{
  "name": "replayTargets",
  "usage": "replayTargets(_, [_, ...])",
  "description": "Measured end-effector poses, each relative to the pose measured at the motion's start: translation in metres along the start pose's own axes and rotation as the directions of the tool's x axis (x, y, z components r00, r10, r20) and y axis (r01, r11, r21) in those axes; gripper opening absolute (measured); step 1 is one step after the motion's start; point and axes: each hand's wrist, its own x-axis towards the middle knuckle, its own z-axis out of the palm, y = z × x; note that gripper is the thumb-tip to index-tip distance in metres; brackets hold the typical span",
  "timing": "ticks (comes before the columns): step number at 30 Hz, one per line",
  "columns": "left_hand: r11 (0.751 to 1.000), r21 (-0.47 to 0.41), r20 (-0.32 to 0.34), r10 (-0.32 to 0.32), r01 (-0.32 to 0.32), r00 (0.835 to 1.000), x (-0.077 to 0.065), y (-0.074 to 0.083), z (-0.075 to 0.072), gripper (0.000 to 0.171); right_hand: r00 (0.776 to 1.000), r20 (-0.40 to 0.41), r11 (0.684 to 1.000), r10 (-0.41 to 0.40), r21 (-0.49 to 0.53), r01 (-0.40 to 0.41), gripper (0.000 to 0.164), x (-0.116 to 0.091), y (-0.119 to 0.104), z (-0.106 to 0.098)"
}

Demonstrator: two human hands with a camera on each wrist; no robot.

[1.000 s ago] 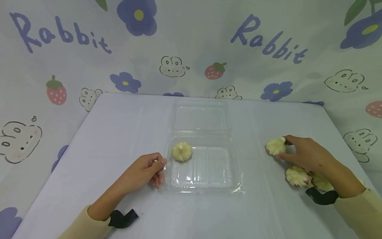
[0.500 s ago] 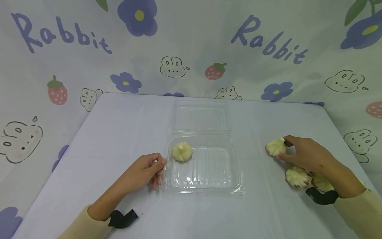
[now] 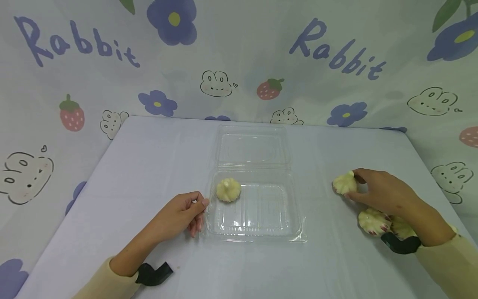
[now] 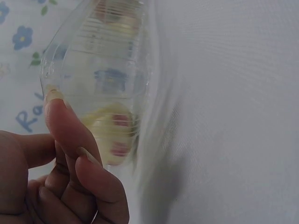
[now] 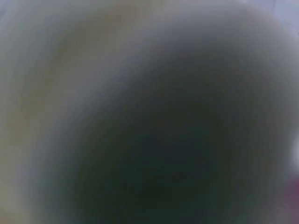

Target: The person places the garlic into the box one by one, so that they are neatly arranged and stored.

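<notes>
Pinching a garlic bulb (image 3: 343, 185) by its right side, my right hand (image 3: 388, 191) sets its thumb on the near flank and its fingertips on the far one, parted only as far as the bulb makes them. I judge this side hold suits it: the rounded body stands out ahead of my fingers, with its base uncovered. Whether it touches the surface (image 3: 168, 153) or hangs just above, I cannot tell; the right wrist view is a dark blur. Nearer than this hand, partly beneath my wrist, lie a red-marked bulb (image 3: 373, 221) and a paler bulb (image 3: 401, 229), close together, probably grouped on the right for easy reach.

Well to the left, my left hand (image 3: 183, 211) has its fingers loosely bent, a fingertip touching the left rim of a clear plastic box (image 3: 265, 207). Whether thumb and finger pinch that rim I cannot tell. The touch likely steadies the box, which looks light enough to slide. It lies between my hands, its lid (image 3: 251, 149) laid back on the far side, so the tray can be entered from above. Inside, the boxed bulb (image 3: 228, 191) sits stem up at the far left corner, a placing that looks thrifty of room.
</notes>
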Motion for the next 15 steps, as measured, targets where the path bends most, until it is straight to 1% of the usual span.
replayTargets(7, [1.0,0.011,-0.002,-0.002,0.002,1.0,-0.0001,0.0002,-0.0001,0.034,1.0,0.004,1.0,-0.009,-0.024,0.009,0.07,0.0025,-0.0009,0.0])
replayTargets(15, [1.0,0.009,-0.001,-0.003,0.003,1.0,-0.0002,0.0006,-0.0003,0.034,1.0,-0.009,0.999,-0.013,-0.035,0.013,0.074,0.0043,-0.0011,-0.0007])
